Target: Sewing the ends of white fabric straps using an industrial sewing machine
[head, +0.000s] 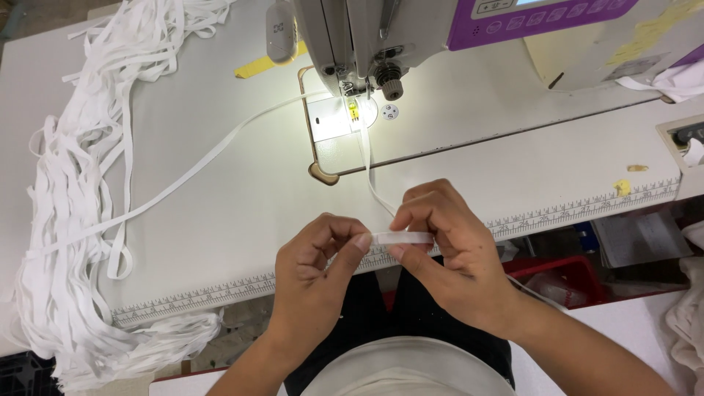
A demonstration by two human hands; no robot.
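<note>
Head camera view: both hands worked a narrow white elastic strip (402, 237) at the near edge of the counter (242, 198), just above its printed measuring rule (579, 204). The left hand (315, 275) had its fingers closed on the strip's left end, pinching it between thumb and forefinger. The right hand (447, 253) had its fingers closed on the right end, curled over it from above. The short held length lay level between the two hands, and from it the strip ran away toward the far side, up to the lit needle plate (339, 117) of the sewing machine (381, 37). A second run of white strip (198, 165) left the needle area and crossed the counter diagonally to the left, joining a large loose heap of white strips (73, 220) that spilled over the counter's left edge. Nothing lay between the hands and the needle but the strip itself. A yellow tag (258, 66) sat on the counter left of the machine head, and a purple control panel (543, 16) showed on the machine's body. To the right, below the counter edge, sat a red bin (572, 275) and some white cloth (689, 323).
</note>
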